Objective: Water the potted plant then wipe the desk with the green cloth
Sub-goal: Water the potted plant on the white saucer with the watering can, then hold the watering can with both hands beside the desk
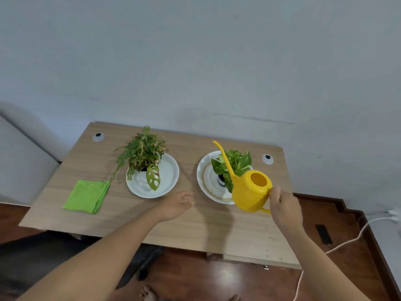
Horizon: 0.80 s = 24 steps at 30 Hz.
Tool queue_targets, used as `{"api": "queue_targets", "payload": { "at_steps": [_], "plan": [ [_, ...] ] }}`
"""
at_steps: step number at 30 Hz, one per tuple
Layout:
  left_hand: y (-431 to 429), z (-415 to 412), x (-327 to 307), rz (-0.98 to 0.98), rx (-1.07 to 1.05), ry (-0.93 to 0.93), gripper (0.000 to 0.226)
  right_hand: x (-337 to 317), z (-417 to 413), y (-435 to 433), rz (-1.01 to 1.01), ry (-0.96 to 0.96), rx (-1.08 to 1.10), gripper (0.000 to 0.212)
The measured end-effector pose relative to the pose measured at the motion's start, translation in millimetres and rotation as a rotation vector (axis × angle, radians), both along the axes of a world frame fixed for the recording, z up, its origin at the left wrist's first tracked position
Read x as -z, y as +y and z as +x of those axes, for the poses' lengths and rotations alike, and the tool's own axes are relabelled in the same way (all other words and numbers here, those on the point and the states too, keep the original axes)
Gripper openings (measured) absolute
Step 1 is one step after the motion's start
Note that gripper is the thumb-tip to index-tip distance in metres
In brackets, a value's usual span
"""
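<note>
My right hand (284, 205) grips the handle of a yellow watering can (251, 192), held above the wooden desk (195, 231). Its long thin spout rises up and to the left over the right potted plant (234, 166), which stands on a white plate (206, 183). No water is seen leaving the spout. A second potted plant (143, 153) with holed leaves stands on another white plate (169, 177) left of centre. A folded green cloth (86, 196) lies flat at the desk's left side. My left hand (178, 205) rests on the desk between the two plates, fingers loosely apart and holding nothing.
Two round cable grommets (98, 136) (267, 159) sit near the desk's back edge by the grey wall. A white cable (347, 242) trails across the wooden floor at right. A dark chair (138, 266) shows under the desk's front edge, and my bare feet show at the bottom.
</note>
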State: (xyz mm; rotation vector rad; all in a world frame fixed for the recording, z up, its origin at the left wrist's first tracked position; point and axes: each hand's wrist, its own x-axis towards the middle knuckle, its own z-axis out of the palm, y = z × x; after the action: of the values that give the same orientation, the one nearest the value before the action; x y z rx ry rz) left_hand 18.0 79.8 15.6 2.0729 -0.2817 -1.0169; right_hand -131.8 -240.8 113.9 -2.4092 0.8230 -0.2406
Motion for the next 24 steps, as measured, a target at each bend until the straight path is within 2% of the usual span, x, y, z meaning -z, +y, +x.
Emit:
{"api": "queue_targets", "payload": {
  "at_steps": [3, 6, 13, 18, 22, 24],
  "plan": [
    [3, -2, -21, -0.144, -0.017, 0.033, 0.085, -4, 18, 27, 0.022, 0.001, -0.059, 0.056],
    [7, -3, -40, -0.262, -0.002, 0.006, 0.087, -9, 40, 56, 0.039, 0.012, -0.118, 0.049],
    [32, 15, -43, -0.343, -0.036, -0.017, 0.108, -19, 90, 127, 0.066, 0.049, -0.184, 0.057],
    [52, 28, -45, -0.376, -0.094, 0.027, 0.103, -23, 114, 164, 0.092, 0.054, -0.168, 0.065],
    [65, 37, -44, -0.426, -0.196, 0.091, 0.089, -26, 128, 184, 0.076, 0.07, -0.168, 0.063],
    [68, 40, -40, -0.441, -0.236, 0.121, 0.089, -27, 131, 189, 0.061, 0.075, -0.192, 0.058]
  ]
}}
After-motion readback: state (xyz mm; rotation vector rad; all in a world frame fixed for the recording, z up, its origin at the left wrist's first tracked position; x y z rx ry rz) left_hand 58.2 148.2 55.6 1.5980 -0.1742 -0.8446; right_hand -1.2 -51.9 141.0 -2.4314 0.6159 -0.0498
